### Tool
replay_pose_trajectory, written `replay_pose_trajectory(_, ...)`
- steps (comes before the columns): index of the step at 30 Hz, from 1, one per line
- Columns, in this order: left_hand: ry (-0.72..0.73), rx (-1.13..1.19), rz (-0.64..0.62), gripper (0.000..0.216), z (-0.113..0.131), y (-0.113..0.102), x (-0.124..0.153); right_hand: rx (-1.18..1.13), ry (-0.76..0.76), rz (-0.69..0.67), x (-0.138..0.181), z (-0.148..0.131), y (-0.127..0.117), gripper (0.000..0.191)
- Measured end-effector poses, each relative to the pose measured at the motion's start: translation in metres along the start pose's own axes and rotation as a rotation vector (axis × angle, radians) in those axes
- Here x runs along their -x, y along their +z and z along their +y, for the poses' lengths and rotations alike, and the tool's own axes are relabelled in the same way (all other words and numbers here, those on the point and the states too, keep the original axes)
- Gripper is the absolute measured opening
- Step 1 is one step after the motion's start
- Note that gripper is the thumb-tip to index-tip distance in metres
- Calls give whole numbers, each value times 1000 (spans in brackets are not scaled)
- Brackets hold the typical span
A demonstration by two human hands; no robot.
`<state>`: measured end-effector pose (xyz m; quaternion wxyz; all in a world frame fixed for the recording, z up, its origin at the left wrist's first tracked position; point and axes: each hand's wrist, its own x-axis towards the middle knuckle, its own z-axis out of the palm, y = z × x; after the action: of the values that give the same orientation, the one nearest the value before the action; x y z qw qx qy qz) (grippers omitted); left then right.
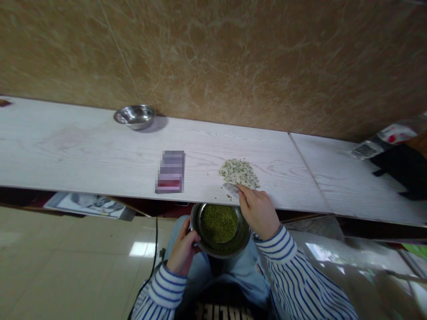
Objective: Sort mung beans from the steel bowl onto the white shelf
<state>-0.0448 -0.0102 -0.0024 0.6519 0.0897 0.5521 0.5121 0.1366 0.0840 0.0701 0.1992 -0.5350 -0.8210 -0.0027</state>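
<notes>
My left hand (pixel 184 249) grips the left rim of a steel bowl (pixel 222 253), which I hold above my lap just below the table edge. Small green beans (pixel 220 222), like mung beans, lie inside it. My right hand (pixel 260 211) is closed on a small silvery spoon (pixel 231 188), its bowl end low over the tabletop. Just beyond the spoon spreads a pile of white grains mixed with green beans (pixel 238 172). A few loose beans (pixel 229 196) lie between the pile and the table edge.
A second steel bowl (pixel 135 118) stands against the wall at the back left of the white table (pixel 83 151). A flat pixelated object, perhaps a phone (pixel 171 171), lies left of the pile. At the far right are a black cloth-like item (pixel 403 171) and a clear plastic package (pixel 370 146).
</notes>
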Motion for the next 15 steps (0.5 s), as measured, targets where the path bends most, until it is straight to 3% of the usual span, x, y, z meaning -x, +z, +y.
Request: replay_pose_trajectory(15, 17, 23, 10, 64, 5, -6, 0, -79, -128, -68, -3, -2, -1, 25)
